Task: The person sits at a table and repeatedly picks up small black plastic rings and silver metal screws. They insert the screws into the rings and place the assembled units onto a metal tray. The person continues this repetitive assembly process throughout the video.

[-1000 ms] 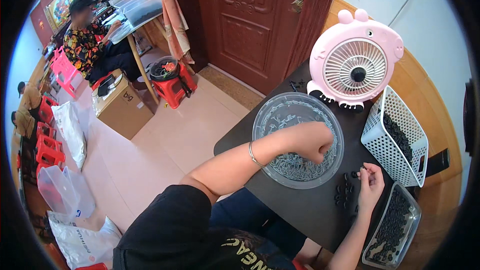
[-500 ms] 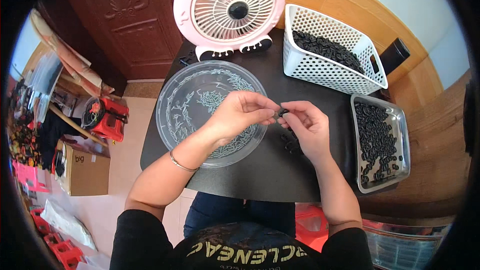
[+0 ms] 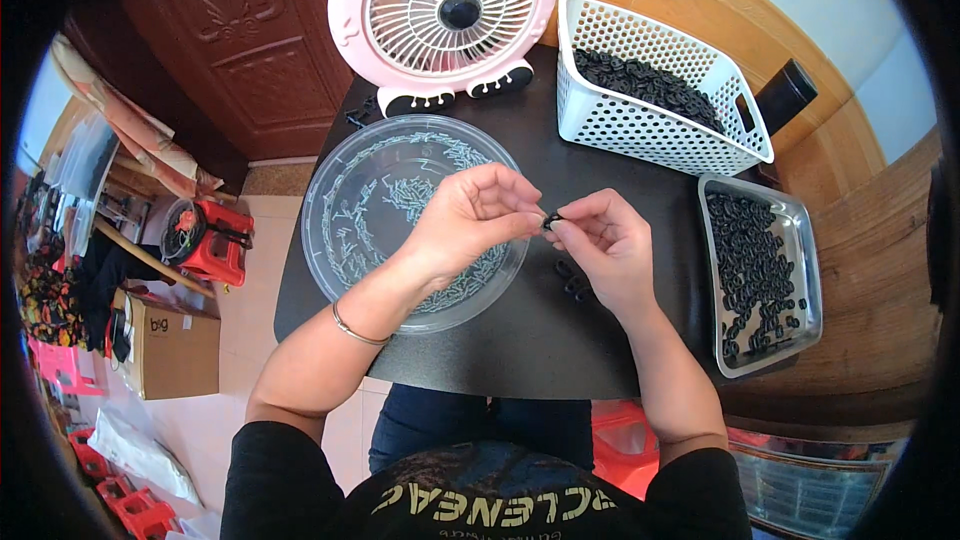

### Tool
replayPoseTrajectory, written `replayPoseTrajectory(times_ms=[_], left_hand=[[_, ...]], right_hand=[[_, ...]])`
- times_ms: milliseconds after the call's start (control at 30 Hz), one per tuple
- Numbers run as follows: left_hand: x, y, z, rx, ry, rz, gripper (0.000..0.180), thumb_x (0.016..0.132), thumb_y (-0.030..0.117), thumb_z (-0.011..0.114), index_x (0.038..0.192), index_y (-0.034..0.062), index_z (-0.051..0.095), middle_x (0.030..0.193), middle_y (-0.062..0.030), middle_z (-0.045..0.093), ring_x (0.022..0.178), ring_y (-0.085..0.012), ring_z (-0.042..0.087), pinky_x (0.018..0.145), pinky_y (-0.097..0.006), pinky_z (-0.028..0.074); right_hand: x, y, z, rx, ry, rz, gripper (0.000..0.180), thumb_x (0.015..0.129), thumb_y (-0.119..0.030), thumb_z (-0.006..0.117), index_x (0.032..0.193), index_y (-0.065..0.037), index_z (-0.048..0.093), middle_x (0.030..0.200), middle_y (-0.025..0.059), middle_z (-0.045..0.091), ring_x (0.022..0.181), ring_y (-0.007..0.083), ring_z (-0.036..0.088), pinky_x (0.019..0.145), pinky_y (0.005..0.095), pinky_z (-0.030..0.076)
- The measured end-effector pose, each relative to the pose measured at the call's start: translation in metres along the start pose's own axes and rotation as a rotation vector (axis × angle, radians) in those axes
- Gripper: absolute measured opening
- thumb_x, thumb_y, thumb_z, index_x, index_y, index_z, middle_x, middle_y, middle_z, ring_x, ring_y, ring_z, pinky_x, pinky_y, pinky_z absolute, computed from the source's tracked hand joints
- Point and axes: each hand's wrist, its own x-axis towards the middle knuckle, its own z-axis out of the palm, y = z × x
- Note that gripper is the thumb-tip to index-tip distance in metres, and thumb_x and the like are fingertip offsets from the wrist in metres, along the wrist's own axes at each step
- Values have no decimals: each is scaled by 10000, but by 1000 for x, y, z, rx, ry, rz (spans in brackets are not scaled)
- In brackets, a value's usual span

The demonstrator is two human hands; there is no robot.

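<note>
In front of my chest, both hands meet fingertip to fingertip over the right rim of a clear round tub. My right hand pinches a small black ring-like piece between thumb and forefinger. My left hand is closed in a pinch against that piece's left side; whatever its fingertips hold is too small to make out. Many short pale grey-green pins lie in the tub, heaped in its middle and along its edge. Several loose black pieces rest on the dark table below my right hand, partly hidden by it.
A pink fan stands behind the tub. At the back right is a white perforated basket of black pieces, beside a black cylinder. A metal tray with black oval pieces sits at the table's right edge.
The whole view has shifted slightly. The black piece shows more plainly between my fingertips, and the left hand's outer fingers have lifted away a little. Both hands remain together.
</note>
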Motion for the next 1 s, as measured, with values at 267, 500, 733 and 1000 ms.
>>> replayPoseTrajectory(times_ms=[267,500,733,1000], left_hand=[[-1,-2,2,151,17,89,166,747,-53,605,888,-10,528,802,-59,608,752,-95,597,688,-208,488],[-3,1,5,230,11,141,169,747,-55,600,887,-12,515,786,-58,608,743,-80,590,663,-199,485],[-3,6,6,153,0,55,196,724,-80,613,868,6,513,809,-45,596,763,-97,593,698,-207,485],[-7,3,11,355,22,180,199,724,-83,606,878,1,514,795,-38,581,771,-95,589,702,-215,482]], right_hand=[[0,5,-1,-195,52,-127,91,746,47,609,828,16,582,826,75,613,735,117,619,658,219,509],[-1,1,0,-91,27,-65,90,750,51,606,830,16,585,819,70,604,747,119,616,669,220,510],[-1,3,-2,-108,8,-152,94,754,61,594,836,18,576,836,74,600,740,119,611,667,221,510],[-2,-1,-4,-49,-36,-7,93,771,32,593,853,18,552,821,69,598,727,108,607,664,220,506]])
